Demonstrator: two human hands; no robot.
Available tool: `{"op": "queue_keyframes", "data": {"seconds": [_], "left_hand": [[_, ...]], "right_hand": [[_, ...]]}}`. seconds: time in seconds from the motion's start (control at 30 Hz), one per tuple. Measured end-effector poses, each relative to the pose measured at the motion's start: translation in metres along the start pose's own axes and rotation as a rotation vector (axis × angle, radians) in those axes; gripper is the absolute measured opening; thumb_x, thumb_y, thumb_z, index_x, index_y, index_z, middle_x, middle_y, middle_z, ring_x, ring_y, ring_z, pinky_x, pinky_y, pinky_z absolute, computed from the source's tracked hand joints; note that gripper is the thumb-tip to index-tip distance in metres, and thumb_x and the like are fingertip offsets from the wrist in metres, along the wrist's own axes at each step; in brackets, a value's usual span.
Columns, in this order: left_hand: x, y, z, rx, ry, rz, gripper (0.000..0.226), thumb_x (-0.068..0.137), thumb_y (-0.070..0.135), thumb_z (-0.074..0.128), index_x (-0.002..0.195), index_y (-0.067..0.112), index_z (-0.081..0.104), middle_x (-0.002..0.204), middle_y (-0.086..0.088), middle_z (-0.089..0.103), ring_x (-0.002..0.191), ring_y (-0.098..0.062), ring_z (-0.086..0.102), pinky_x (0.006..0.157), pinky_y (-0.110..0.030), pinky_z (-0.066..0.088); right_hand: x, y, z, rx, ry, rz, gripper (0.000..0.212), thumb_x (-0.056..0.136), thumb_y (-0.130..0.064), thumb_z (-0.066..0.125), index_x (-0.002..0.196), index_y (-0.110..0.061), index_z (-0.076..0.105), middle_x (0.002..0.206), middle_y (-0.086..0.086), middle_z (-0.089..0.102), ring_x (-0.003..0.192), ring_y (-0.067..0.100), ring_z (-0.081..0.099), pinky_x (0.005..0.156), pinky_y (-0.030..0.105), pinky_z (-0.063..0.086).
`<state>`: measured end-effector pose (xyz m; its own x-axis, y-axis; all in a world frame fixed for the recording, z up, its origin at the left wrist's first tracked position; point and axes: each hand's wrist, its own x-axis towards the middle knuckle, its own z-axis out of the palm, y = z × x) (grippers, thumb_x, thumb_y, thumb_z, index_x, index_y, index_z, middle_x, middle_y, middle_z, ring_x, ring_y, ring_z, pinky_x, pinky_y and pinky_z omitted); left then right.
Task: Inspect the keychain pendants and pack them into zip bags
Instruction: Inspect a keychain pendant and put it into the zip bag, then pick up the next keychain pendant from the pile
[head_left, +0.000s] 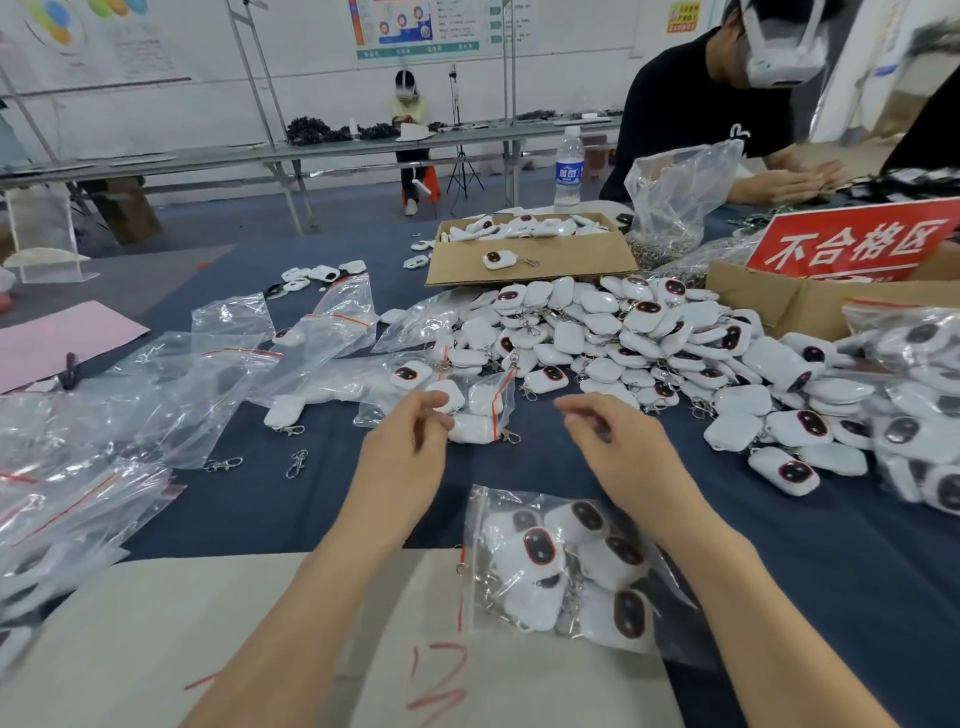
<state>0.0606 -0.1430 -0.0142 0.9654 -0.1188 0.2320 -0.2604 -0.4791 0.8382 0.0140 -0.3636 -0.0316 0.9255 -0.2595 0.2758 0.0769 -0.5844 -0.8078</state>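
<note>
Both hands were positioned above the dark blue table covering (519, 467), well apart from each other. The left hand (410, 447) had its fingers loosely curled, with no item visible in its grasp; its fingertips (439, 402) were just beside a partly filled zip bag (483, 410) holding a few white pendants. Contact with that bag could not be determined because of blur. The right hand (613, 441) was likewise relaxed, fingers loosely bent and holding nothing. A filled zip bag (561, 566) of pendants lay flat on the table near the person, partly under the right forearm, its red-striped seal edge resting on a beige sheet (234, 623) marked in red. The main heap of loose keychain pendants (623, 338), white with dark oval faces and metal clasps, occupied the centre and right of the table. Empty zip bags (156, 415) were scattered to the left. Two loose clasps (296, 462) lay near them. A cardboard box (530, 254) containing more pendants stood behind the heap, and a red sign (852, 244) stood in a second box at the right. A further packed bag (914, 364) lay at the right edge.
</note>
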Motion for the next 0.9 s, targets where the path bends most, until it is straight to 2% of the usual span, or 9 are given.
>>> {"op": "queue_keyframes", "data": {"seconds": [0.17,0.27,0.37,0.47,0.67,0.7,0.77,0.83,0.9], "left_hand": [[0.007,-0.014,0.022,0.018,0.042,-0.019,0.026,0.102,0.019,0.047,0.116,0.029,0.066,0.082,0.014,0.064,0.069,-0.004,0.057,0.066,-0.016,0.041],[0.012,-0.022,0.023,-0.039,0.053,-0.064,0.028,0.099,0.018,0.047,0.099,0.041,0.063,0.080,0.008,0.070,0.073,-0.010,0.063,0.067,-0.018,0.047],[0.013,-0.024,0.024,-0.040,0.042,-0.068,0.030,0.099,0.018,0.046,0.094,0.045,0.060,0.079,0.006,0.070,0.072,-0.011,0.063,0.067,-0.017,0.048],[0.013,-0.027,0.027,-0.031,0.031,-0.060,0.031,0.099,0.019,0.048,0.093,0.048,0.058,0.078,0.009,0.070,0.073,-0.007,0.064,0.072,-0.019,0.050],[0.013,-0.026,0.028,-0.025,0.022,-0.023,0.026,0.101,0.019,0.048,0.104,0.043,0.059,0.079,0.009,0.069,0.071,-0.007,0.063,0.068,-0.016,0.048],[0.012,-0.025,0.028,-0.022,0.022,-0.002,0.025,0.101,0.019,0.048,0.106,0.040,0.060,0.077,0.009,0.067,0.069,-0.007,0.062,0.067,-0.018,0.047],[0.010,-0.021,0.027,-0.022,0.030,0.058,0.024,0.102,0.019,0.048,0.108,0.037,0.063,0.072,0.010,0.062,0.061,-0.005,0.055,0.060,-0.017,0.041],[0.007,-0.014,0.027,-0.025,0.050,0.139,0.022,0.103,0.019,0.049,0.111,0.033,0.065,0.068,0.013,0.055,0.056,-0.003,0.049,0.058,-0.015,0.037],[0.001,-0.005,0.029,-0.035,0.057,0.234,0.021,0.103,0.020,0.051,0.113,0.031,0.065,0.073,0.015,0.057,0.063,-0.002,0.052,0.061,-0.012,0.038]], "right_hand": [[0.007,0.021,-0.004,-0.130,0.110,0.075,0.035,0.100,-0.029,0.060,0.135,-0.031,0.058,0.127,-0.011,0.045,0.094,0.000,0.054,0.075,0.006,0.038],[0.010,0.026,-0.001,-0.130,0.160,0.152,0.056,0.097,-0.035,0.065,0.148,-0.024,0.045,0.138,-0.004,0.034,0.094,0.009,0.054,0.084,0.019,0.038],[0.011,0.027,0.003,-0.211,0.172,0.173,0.058,0.096,-0.034,0.066,0.148,-0.020,0.045,0.141,0.000,0.040,0.114,0.017,0.051,0.091,0.024,0.035],[0.010,0.026,0.005,-0.302,0.174,0.142,0.049,0.096,-0.031,0.066,0.141,-0.019,0.053,0.134,0.003,0.046,0.124,0.022,0.047,0.090,0.023,0.032],[0.010,0.023,0.002,-0.302,0.145,0.109,0.025,0.097,-0.037,0.060,0.120,-0.027,0.065,0.113,-0.002,0.056,0.105,0.018,0.053,0.084,0.025,0.038],[0.010,0.022,0.000,-0.244,0.160,0.112,0.015,0.099,-0.038,0.055,0.102,-0.028,0.065,0.099,-0.004,0.059,0.092,0.016,0.055,0.074,0.023,0.040],[0.013,0.021,-0.003,-0.091,0.203,0.142,0.030,0.099,-0.037,0.046,0.077,-0.018,0.055,0.072,0.003,0.059,0.068,0.019,0.053,0.056,0.017,0.038],[0.015,0.016,-0.009,0.075,0.202,0.226,0.030,0.098,-0.037,0.047,0.079,-0.019,0.061,0.067,0.001,0.067,0.067,0.017,0.061,0.058,0.014,0.043],[0.017,0.010,-0.012,0.264,0.171,0.256,0.020,0.098,-0.036,0.054,0.091,-0.024,0.069,0.072,-0.005,0.074,0.073,0.014,0.070,0.071,0.023,0.054]]}}
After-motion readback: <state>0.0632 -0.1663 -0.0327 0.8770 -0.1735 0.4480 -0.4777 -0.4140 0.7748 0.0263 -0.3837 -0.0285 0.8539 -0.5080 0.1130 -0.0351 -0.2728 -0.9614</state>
